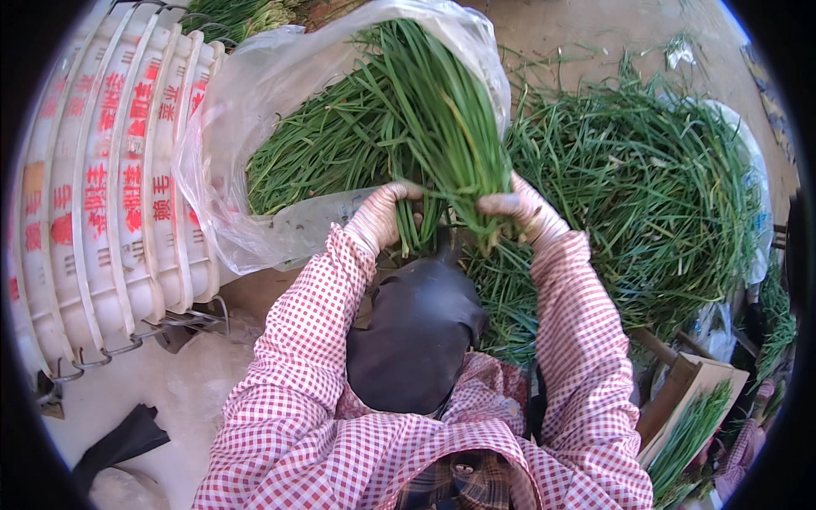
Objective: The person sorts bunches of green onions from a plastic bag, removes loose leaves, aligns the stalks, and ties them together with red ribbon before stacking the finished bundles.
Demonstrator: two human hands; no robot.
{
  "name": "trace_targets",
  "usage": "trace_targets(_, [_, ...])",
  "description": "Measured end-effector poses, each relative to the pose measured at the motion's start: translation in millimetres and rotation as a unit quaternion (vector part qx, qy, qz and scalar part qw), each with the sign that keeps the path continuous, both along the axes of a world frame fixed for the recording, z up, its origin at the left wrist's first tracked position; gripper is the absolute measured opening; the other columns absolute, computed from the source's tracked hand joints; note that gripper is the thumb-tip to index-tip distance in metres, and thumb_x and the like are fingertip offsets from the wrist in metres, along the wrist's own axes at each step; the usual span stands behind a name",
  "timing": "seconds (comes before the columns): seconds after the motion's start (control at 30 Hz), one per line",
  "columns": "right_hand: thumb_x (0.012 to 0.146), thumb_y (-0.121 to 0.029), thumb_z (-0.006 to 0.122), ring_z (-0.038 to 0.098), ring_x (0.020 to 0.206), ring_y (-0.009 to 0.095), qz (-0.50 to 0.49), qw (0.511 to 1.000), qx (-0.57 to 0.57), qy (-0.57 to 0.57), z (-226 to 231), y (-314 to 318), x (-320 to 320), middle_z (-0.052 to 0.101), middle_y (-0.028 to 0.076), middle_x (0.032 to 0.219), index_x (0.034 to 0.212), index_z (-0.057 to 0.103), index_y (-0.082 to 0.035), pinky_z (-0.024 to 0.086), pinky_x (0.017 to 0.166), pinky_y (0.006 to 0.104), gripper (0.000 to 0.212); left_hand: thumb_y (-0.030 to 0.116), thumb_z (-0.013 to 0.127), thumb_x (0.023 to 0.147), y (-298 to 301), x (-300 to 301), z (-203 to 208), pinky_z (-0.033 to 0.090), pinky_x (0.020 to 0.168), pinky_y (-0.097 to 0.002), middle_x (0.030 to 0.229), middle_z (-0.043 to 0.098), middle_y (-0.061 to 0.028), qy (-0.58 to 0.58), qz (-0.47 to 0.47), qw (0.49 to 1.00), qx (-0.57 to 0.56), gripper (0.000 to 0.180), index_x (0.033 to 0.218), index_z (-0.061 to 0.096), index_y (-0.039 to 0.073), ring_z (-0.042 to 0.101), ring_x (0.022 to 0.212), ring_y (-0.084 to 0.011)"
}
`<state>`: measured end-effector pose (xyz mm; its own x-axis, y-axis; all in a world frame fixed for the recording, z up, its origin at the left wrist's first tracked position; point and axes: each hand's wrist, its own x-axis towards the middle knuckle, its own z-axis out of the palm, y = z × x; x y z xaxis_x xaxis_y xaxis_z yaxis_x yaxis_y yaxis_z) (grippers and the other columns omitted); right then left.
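Looking down from the head view, I see 2 hands and a bundle of garlic chives (pixel 450 110), its leaves fanning across the mouth of a clear plastic bag (pixel 212 187). The right hand (pixel 524 210) is closed around the bundle's stem ends, thumb across the front. The left hand (pixel 380 219) is beside the lower stems, its fingers partly hidden; I cannot tell how tightly they close. More chives (pixel 327 144) lie inside the bag. To the right spreads a tangled heap of loose greens (pixel 646 195); to the left is a white ribbed plastic basket (pixel 93 246) with red markings. I judge a snug, uncrushing grip low down works best, stem ends level, leaf tips clear of the bag's soft rim.
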<state>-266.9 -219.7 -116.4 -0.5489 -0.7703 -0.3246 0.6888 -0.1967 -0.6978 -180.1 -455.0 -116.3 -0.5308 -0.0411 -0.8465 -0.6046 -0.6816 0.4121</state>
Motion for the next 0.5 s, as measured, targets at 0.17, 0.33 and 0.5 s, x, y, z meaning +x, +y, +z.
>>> trace_targets(0.17, [0.067, 0.002, 0.082, 0.063, 0.108, 0.022, -0.044, 0.996, -0.006, -0.071, -39, -10, 24, 0.065, 0.006, 0.121, 0.143, 0.043, -0.010, 0.049, 0.096, 0.0360, 0.087, 0.016, 0.067, 0.080, 10, -1, -19, 0.054, 0.072, -0.0416, 0.091, 0.065, -0.0097, -0.024, -0.020, 0.999, -0.043, 0.021, 0.099, 0.065, 0.006, 0.061, 0.077, -0.0261])
trace_targets(0.33, [0.067, -0.011, 0.080, 0.054, 0.119, 0.021, -0.030, 0.993, -0.016, -0.113, -63, -32, 45, 0.061, 0.005, 0.128, 0.146, 0.041, -0.011, 0.041, 0.104, 0.0371, 0.088, 0.024, 0.061, 0.087, 20, 4, -31, 0.052, 0.093, -0.0446, 0.117, 0.066, -0.0144, 0.019, -0.024, 0.999, -0.045, 0.040, 0.122, 0.062, 0.004, 0.064, 0.102, -0.0293])
trace_targets(0.5, [0.076, -0.010, 0.076, 0.067, 0.100, 0.023, 0.028, 0.990, -0.015, -0.140, -34, 16, 10, 0.068, 0.010, 0.115, 0.130, 0.056, -0.003, 0.055, 0.089, 0.0370, 0.058, 0.035, 0.059, 0.094, 32, -25, 28, 0.043, 0.098, -0.0313, 0.122, 0.064, -0.0078, 0.163, -0.350, 0.896, -0.221, 0.047, 0.132, 0.058, 0.006, 0.057, 0.108, -0.0168])
